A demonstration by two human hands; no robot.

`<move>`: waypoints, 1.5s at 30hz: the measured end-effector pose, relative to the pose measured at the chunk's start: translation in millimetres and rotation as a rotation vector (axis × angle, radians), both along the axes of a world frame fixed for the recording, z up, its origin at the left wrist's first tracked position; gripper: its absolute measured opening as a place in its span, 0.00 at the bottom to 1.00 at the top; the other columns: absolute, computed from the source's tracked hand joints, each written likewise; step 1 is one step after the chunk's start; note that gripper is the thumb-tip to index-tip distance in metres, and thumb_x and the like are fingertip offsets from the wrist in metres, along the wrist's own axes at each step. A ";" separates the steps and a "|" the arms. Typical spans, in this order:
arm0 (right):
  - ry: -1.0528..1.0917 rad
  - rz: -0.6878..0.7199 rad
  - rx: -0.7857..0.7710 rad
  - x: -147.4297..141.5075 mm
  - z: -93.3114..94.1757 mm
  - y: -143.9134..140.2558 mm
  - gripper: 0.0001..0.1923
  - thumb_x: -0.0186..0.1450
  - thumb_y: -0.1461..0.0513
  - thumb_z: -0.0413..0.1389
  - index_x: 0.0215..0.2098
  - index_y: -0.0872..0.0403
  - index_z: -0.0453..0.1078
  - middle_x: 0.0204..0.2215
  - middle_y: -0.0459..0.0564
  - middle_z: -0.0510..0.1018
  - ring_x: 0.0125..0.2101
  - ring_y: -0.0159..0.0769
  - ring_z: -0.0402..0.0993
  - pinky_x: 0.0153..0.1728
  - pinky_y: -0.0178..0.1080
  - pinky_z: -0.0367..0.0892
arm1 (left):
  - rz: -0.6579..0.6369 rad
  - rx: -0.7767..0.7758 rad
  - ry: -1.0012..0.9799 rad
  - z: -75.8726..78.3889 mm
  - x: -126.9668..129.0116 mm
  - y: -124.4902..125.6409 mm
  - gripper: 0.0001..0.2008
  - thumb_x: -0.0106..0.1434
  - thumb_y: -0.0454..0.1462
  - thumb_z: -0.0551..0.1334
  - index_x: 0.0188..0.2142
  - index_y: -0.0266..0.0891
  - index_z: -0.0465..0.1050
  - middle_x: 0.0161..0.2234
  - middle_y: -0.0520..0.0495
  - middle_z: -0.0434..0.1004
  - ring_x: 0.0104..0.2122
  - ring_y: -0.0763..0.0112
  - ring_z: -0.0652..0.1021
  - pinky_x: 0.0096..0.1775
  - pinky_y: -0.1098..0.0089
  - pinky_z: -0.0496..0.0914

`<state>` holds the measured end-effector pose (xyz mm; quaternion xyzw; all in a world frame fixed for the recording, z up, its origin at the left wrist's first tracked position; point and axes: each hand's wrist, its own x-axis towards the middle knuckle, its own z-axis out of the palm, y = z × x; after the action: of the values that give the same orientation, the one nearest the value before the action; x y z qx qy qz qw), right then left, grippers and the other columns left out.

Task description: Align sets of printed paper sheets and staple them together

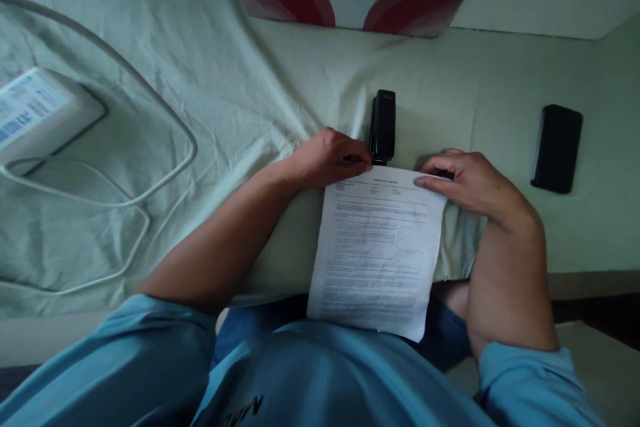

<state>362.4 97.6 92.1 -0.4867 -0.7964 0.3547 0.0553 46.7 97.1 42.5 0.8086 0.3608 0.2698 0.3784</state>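
A printed sheet of paper (377, 253) lies before me, its top edge by the stapler and its lower end hanging over my lap. My left hand (333, 159) pinches the sheet's top left corner, right beside the front end of the black stapler (384, 127). With thumb and fingers, my right hand (465, 179) grips the top right corner. The stapler stands on the cloth, pointing toward me. Whether the paper's edge is between its jaws, I cannot tell. Any further sheets beneath the top one are hidden.
A black phone-like object (557, 148) lies at the right. At the left are a white box-like device (45, 110) and a looped grey cable (170, 113). A red and white carton (345, 0) stands at the back. Pale green cloth (225, 80) covers the surface.
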 end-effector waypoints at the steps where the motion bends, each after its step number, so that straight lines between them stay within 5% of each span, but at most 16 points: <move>1: -0.004 -0.012 -0.025 2.6 1.8 0.6 0.12 0.69 0.50 0.65 0.36 0.48 0.84 0.31 0.47 0.83 0.33 0.38 0.78 0.37 0.42 0.69 | 0.003 -0.018 -0.006 0.8 -0.5 0.3 0.09 0.67 0.37 0.65 0.36 0.40 0.86 0.28 0.53 0.84 0.26 0.75 0.78 0.32 0.73 0.68; 18: 0.029 0.017 -0.081 12.9 2.9 3.9 0.19 0.70 0.43 0.63 0.39 0.47 0.86 0.33 0.48 0.85 0.34 0.40 0.81 0.38 0.44 0.72 | -0.015 -0.058 -0.018 -1.7 -2.3 1.1 0.10 0.69 0.41 0.69 0.42 0.42 0.90 0.37 0.48 0.91 0.33 0.68 0.87 0.37 0.72 0.75; 33: 0.000 0.051 -0.234 -10.8 13.2 -6.1 0.24 0.76 0.42 0.56 0.35 0.50 0.79 0.26 0.44 0.80 0.27 0.35 0.74 0.30 0.39 0.66 | 0.007 -0.030 -0.002 2.2 -0.9 0.8 0.11 0.71 0.40 0.65 0.39 0.40 0.87 0.31 0.50 0.87 0.30 0.71 0.82 0.35 0.72 0.71; 38: 0.100 -0.039 -0.346 -12.3 14.0 -7.2 0.26 0.73 0.37 0.59 0.36 0.49 0.78 0.28 0.45 0.82 0.29 0.37 0.76 0.31 0.39 0.67 | 0.148 -0.077 -0.063 -2.3 -1.8 -2.6 0.09 0.70 0.40 0.67 0.44 0.40 0.85 0.30 0.52 0.83 0.27 0.73 0.77 0.33 0.71 0.69; 45: 0.166 -0.184 -0.448 -16.3 9.8 -4.2 0.27 0.66 0.36 0.64 0.33 0.50 0.78 0.28 0.47 0.81 0.29 0.37 0.74 0.31 0.40 0.68 | 0.426 -0.241 -0.072 0.4 13.9 -2.0 0.19 0.70 0.34 0.66 0.60 0.40 0.74 0.27 0.56 0.78 0.26 0.72 0.75 0.34 0.69 0.70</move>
<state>346.2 93.4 101.9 -0.5262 -0.6432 0.5546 0.0435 60.6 95.1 42.9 0.6531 0.5392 0.3269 0.4192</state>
